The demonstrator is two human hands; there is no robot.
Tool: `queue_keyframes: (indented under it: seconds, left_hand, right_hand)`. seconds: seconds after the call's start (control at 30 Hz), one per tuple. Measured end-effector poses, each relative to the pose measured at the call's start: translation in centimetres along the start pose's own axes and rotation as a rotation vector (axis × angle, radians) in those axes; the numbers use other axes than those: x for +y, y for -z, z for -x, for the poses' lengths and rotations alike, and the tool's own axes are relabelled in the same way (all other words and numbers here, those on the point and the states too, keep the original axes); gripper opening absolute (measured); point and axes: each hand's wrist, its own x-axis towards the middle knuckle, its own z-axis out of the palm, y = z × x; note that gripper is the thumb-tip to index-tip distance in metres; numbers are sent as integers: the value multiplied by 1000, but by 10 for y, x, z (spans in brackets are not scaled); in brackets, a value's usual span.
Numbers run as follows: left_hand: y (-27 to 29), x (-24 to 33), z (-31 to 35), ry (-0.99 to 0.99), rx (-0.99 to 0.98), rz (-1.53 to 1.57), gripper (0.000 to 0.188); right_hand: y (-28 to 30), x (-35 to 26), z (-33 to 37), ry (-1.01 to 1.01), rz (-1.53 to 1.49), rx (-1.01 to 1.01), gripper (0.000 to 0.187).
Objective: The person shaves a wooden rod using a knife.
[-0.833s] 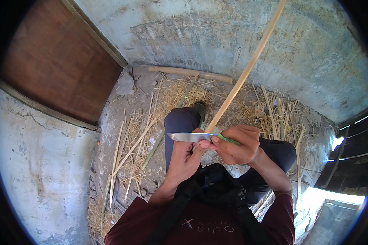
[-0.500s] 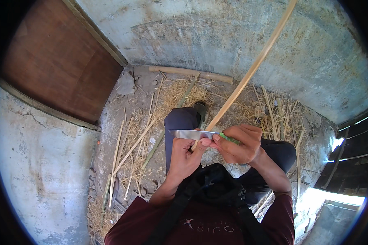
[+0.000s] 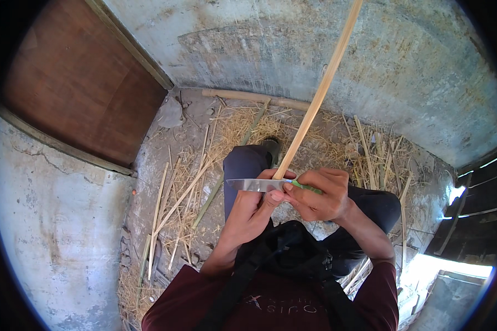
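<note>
Tightly on knife (image 3: 257, 185), right hand (image 3: 320, 194).

No packages, labels, signs or screens in view, only pale print on maroon shirt (image 3: 270, 303)

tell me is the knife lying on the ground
No, the knife is off the ground, its green handle gripped in the right hand, with its blade against the long bamboo strip beside the left hand.

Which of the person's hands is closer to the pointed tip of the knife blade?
The left. The left hand sits just below the knife blade, thumb near the long bamboo strip. The right hand grips the green handle end, farther from the tip.
</note>
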Motion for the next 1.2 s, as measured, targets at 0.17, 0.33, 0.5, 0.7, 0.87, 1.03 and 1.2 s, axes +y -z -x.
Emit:
queue_keyframes:
  seconds: [0.17,0.33,0.5,0.7,0.87,1.03,1.2]
  left_hand:
    - [3,1,-2,-5,-56,121,32]
    - [-1,-2,-2,-15,-16,112,35]
    - [-5,-9,-2,-50,87,-32,58]
    - [-11,-16,-5,-193,187,-48,50]
    - [-8,-8,-2,-163,195,-195,36]
    - [-8,-13,-3,-172,245,-213,36]
    - [-5,-15,-2,-245,185,-263,34]
  right_hand:
    - [2,-1,-1,3,-1,10,21]
    - [3,-1,-2,7,-32,14,24]
    - [3,-1,1,2,-18,26,27]
    - [4,-3,0,5,5,32,25]
    - [6,-4,-3,17,39,53,22]
    - [6,-2,-3,39,60,65,22]
    - [8,-3,-4,-16,31,30,22]
